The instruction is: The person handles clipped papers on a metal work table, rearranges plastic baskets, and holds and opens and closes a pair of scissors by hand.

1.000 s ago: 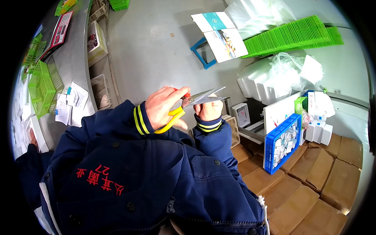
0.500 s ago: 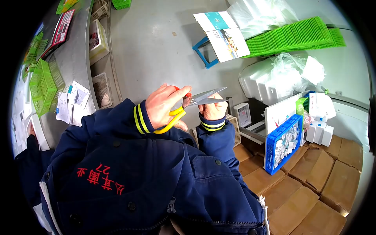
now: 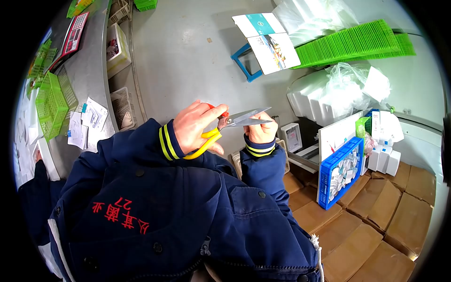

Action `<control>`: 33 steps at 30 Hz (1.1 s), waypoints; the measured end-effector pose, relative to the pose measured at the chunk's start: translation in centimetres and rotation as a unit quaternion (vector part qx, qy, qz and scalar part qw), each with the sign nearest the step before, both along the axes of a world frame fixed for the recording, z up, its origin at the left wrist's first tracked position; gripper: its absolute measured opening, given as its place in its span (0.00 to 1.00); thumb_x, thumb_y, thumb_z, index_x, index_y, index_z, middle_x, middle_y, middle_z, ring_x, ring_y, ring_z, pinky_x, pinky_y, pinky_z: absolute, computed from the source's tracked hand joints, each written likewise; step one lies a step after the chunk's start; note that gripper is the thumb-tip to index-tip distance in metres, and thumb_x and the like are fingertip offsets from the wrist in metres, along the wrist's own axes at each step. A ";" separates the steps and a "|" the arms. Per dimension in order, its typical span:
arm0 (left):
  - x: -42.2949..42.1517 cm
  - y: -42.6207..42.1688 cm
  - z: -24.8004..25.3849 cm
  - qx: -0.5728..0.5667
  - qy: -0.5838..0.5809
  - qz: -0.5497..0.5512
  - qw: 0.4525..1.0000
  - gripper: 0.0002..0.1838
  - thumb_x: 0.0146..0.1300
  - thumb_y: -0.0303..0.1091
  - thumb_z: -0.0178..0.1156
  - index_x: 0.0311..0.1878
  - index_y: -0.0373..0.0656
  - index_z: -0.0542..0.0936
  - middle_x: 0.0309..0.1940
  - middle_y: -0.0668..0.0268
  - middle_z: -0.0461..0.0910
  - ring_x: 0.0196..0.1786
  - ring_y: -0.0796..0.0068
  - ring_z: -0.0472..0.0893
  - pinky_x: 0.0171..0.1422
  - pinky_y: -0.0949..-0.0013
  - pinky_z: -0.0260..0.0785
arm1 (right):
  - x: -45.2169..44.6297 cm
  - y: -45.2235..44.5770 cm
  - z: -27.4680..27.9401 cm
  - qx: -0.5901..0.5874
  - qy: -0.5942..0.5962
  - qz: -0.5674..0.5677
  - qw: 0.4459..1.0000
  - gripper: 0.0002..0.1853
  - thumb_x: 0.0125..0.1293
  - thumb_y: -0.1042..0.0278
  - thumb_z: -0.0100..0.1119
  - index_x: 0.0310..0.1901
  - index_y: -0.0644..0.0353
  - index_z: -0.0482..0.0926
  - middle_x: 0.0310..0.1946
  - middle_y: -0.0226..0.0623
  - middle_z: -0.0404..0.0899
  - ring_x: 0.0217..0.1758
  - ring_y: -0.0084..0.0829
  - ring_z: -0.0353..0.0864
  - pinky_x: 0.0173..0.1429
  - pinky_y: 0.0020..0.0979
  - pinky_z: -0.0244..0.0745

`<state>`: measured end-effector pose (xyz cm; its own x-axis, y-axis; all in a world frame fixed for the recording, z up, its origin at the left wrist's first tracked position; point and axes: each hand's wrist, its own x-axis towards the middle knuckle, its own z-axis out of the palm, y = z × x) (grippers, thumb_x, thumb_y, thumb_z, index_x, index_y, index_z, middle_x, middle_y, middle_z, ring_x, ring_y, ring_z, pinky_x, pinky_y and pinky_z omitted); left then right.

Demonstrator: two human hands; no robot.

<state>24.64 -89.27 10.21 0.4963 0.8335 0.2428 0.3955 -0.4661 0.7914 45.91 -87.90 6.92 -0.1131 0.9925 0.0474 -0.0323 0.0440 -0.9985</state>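
Yellow- and red-handled scissors (image 3: 217,131) sit in my left hand (image 3: 189,129), its fingers wrapped round the grips. Their two metal blades point right and are slightly parted. My right hand (image 3: 261,133) is just behind and below the blade tips, with its fingers curled in. The blades partly cover its upper fingers, so what it holds, if anything, is hidden. I cannot tell whether the blades touch it.
A metal counter (image 3: 94,51) at left carries green baskets (image 3: 50,104), a red scale (image 3: 75,34) and clipped papers (image 3: 95,114). Another person's dark sleeve (image 3: 40,188) shows there. At right, a blue crate (image 3: 324,188) stands on cardboard boxes (image 3: 350,239), near stacked white foam boxes (image 3: 312,98).
My right hand has shifted slightly right, a little away from the scissors' pivot. The scissors stay in my left hand, almost unmoved.
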 end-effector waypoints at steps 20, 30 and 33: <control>0.2 0.8 -0.5 0.024 -0.028 0.000 0.999 0.41 0.32 0.50 0.71 0.52 0.40 0.70 0.31 0.64 0.73 0.32 0.63 0.71 0.38 0.65 0.64 | 1.0 1.1 0.5 0.089 -0.088 0.028 0.992 0.11 0.59 0.72 0.58 0.21 0.63 0.72 0.15 0.30 0.71 0.16 0.18 0.68 0.20 0.19 0.61; -0.8 1.4 -0.5 -0.103 -0.058 0.115 0.986 0.41 0.38 0.44 0.74 0.56 0.38 0.67 0.34 0.59 0.74 0.36 0.69 0.76 0.43 0.70 0.69 | 0.3 1.0 1.0 -0.010 0.018 0.036 0.999 0.13 0.65 0.64 0.53 0.28 0.66 0.74 0.14 0.31 0.70 0.14 0.17 0.62 0.19 0.19 0.58; -1.2 1.7 -0.8 -0.106 -0.067 0.112 0.986 0.41 0.40 0.41 0.73 0.57 0.36 0.65 0.31 0.62 0.72 0.34 0.73 0.75 0.42 0.73 0.68 | 0.1 1.1 0.4 -0.041 0.090 0.039 0.994 0.15 0.67 0.63 0.50 0.29 0.69 0.74 0.13 0.32 0.68 0.12 0.17 0.60 0.19 0.20 0.57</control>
<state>23.42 -87.53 9.41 0.2686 0.9579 0.1016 0.3550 -0.1965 0.9140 46.02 -86.83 7.28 -0.1866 0.9824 -0.0075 -0.2115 -0.0476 -0.9762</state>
